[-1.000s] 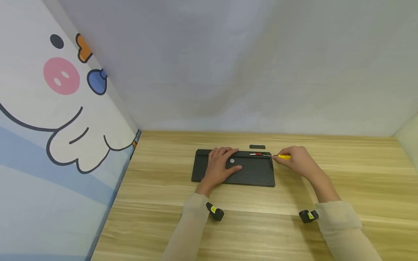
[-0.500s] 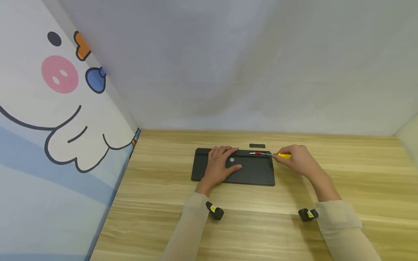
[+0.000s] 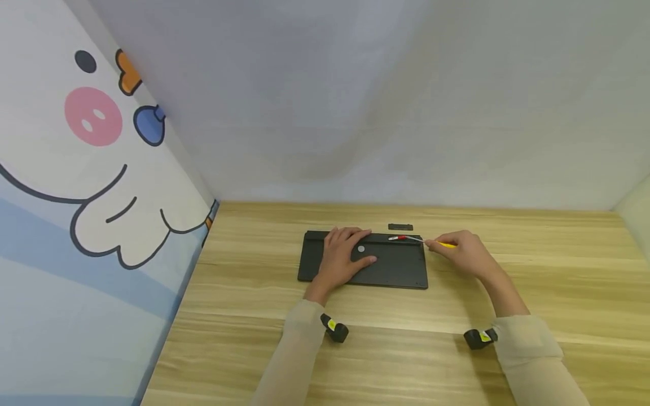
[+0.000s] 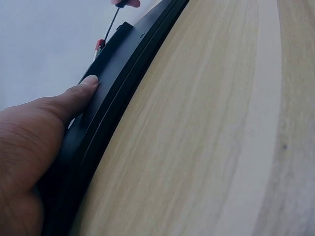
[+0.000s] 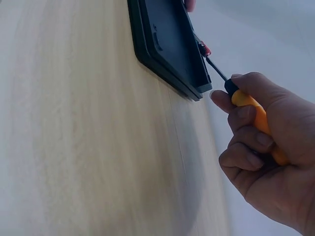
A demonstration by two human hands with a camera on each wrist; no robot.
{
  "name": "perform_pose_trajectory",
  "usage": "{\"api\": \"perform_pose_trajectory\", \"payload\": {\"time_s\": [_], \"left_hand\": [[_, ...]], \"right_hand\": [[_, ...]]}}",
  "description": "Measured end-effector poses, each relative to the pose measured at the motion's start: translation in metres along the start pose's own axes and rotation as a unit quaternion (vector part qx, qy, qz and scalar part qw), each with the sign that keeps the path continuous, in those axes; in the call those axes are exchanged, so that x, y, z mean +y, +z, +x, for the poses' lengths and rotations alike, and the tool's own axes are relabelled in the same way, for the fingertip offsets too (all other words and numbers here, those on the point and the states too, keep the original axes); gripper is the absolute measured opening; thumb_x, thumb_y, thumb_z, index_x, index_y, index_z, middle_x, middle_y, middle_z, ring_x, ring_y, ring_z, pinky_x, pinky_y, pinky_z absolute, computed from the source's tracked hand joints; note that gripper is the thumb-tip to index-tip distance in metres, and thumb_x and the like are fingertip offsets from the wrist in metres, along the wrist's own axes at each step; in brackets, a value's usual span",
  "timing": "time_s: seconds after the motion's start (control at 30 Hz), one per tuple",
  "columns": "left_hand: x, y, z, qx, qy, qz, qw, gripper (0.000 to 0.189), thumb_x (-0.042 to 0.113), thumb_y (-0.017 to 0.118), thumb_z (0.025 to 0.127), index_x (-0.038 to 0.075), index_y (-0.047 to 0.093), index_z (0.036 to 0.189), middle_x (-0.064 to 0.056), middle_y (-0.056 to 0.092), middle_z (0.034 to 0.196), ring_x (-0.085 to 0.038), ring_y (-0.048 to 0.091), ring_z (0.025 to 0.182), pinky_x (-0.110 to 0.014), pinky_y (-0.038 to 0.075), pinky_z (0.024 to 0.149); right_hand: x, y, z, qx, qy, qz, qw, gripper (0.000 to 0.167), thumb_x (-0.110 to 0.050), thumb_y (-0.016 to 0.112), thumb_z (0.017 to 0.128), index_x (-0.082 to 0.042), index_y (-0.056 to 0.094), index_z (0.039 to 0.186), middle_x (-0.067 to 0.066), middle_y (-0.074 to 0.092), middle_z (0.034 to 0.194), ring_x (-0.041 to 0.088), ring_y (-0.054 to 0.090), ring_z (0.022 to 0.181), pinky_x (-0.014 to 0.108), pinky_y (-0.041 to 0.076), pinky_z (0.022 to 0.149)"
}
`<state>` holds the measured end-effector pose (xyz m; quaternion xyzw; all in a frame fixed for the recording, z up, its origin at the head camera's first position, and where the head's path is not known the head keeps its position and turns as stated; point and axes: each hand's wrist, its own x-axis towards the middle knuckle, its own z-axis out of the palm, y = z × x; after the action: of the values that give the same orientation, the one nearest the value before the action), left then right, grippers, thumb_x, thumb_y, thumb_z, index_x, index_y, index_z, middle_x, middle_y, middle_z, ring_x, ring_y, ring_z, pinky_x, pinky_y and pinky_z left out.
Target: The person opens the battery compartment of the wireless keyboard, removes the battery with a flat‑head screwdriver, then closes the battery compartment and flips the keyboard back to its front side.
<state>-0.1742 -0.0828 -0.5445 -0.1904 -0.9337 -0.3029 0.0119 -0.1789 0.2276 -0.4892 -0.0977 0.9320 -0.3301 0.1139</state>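
Note:
A black keyboard (image 3: pixel 391 270) lies face down on the table, a round pale sticker on its underside. Spread across its left part, my left hand (image 3: pixel 339 259) rests with fingers over the far raised bar and thumb out to the right. My right hand (image 3: pixel 462 252) grips a screwdriver (image 5: pixel 251 110) by its yellow and black handle, beyond the keyboard's right end. Its thin metal shaft reaches left to a red and silver battery (image 3: pixel 397 238) at the slot in the raised bar. The shaft's tip meets the red end, and the battery sits slightly tilted there.
Just behind the keyboard lies a small black battery cover (image 3: pixel 400 226). The wooden table (image 3: pixel 406 361) ends at a pale curtain-like wall (image 3: pixel 406 113) at the back. A panel with cartoon drawings (image 3: pixel 101 197) stands along the left side.
My right hand has dipped slightly and shifted a little right, angling the screwdriver more. The battery now tilts, its red end a bit higher. The left hand stays put.

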Motion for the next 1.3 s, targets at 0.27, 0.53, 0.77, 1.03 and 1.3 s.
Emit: {"api": "perform_pose_trajectory", "payload": {"time_s": [0.27,0.53,0.77,1.03,1.3], "left_hand": [[0.001,-0.001,0.0,-0.001,0.001,0.0,1.0,0.067,0.051,0.07,0.093,0.027,0.05,0.152,-0.003,0.054,0.149,-0.025,0.043,0.145,-0.053,0.013,0.132],[0.001,0.0,0.0,0.003,-0.001,-0.001,1.0,0.068,0.051,0.071,0.092,0.027,0.05,0.152,-0.003,0.054,0.15,-0.025,0.043,0.145,-0.053,0.012,0.132],[0.0,0.001,-0.001,0.002,-0.002,-0.001,1.0,0.068,0.05,0.071,0.092,0.028,0.049,0.152,-0.002,0.054,0.15,-0.025,0.043,0.146,-0.052,0.011,0.132],[-0.001,0.001,-0.001,0.008,0.001,-0.002,1.0,0.068,0.051,0.071,0.092,0.027,0.05,0.152,-0.003,0.054,0.149,-0.025,0.044,0.145,-0.054,0.013,0.131],[0.0,0.0,-0.001,0.003,-0.001,0.001,1.0,0.068,0.051,0.072,0.092,0.027,0.05,0.152,-0.003,0.054,0.15,-0.025,0.044,0.145,-0.053,0.012,0.132]], "right_hand": [[-0.004,-0.002,-0.001,0.003,0.006,0.001,1.0,0.04,-0.043,0.061,0.102,-0.01,0.08,0.111,0.021,0.073,0.124,0.041,0.066,0.119,0.057,0.054,0.096],[-0.002,-0.004,-0.007,0.018,0.004,-0.012,0.9997,0.044,-0.046,0.059,0.102,-0.009,0.079,0.111,0.021,0.074,0.121,0.043,0.066,0.119,0.06,0.053,0.098],[-0.005,-0.007,-0.013,0.036,-0.004,-0.021,0.9991,0.035,-0.04,0.064,0.1,-0.009,0.072,0.114,0.022,0.073,0.115,0.041,0.068,0.105,0.046,0.055,0.082],[-0.007,-0.01,-0.02,0.071,-0.021,-0.046,0.9962,0.03,-0.029,0.064,0.101,-0.003,0.067,0.117,0.025,0.072,0.115,0.047,0.066,0.109,0.06,0.055,0.09],[-0.004,-0.015,-0.026,0.104,-0.018,-0.074,0.9917,0.032,-0.026,0.066,0.1,0.002,0.07,0.114,0.025,0.07,0.109,0.041,0.064,0.098,0.057,0.054,0.083]]}}
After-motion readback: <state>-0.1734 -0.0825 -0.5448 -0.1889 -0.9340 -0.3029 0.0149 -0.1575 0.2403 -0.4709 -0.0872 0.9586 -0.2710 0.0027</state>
